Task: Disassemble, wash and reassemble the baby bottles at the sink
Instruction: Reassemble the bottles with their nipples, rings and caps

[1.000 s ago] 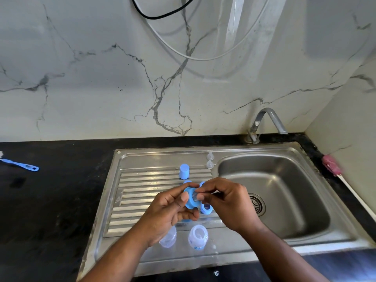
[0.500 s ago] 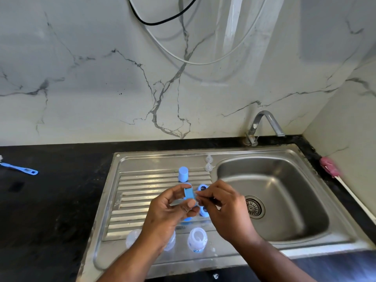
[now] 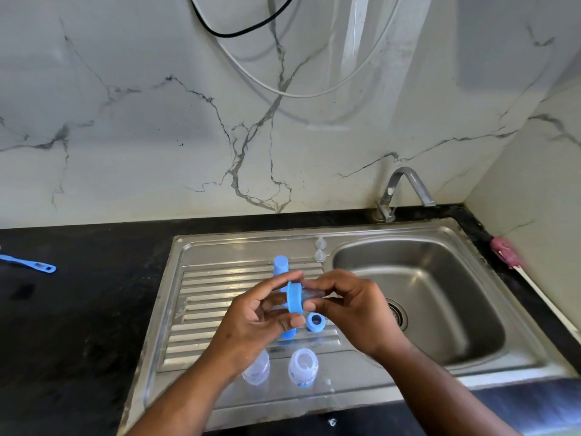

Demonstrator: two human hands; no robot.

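Above the ribbed drainboard [image 3: 220, 297], my left hand [image 3: 257, 322] grips a blue screw ring [image 3: 295, 298] edge-on. My right hand [image 3: 349, 306] pinches a clear teat [image 3: 314, 294] that sits in the ring's right side. A second blue ring [image 3: 315, 322] lies on the drainboard just below my hands. Two clear bottle bodies [image 3: 303, 368] [image 3: 257, 371] stand near the front edge. A blue cap [image 3: 280, 265] stands behind my hands, and two small clear teats [image 3: 320, 250] rest at the back by the basin.
The steel basin [image 3: 440, 309] with its drain lies to the right under the tap [image 3: 405, 190]. A pink-headed brush [image 3: 506, 251] rests on the right counter edge. A blue brush [image 3: 28, 264] lies on the black counter at far left.
The ring has turned from facing me to edge-on in my left hand, and my right hand's fingers have shifted onto the clear teat at its right side.
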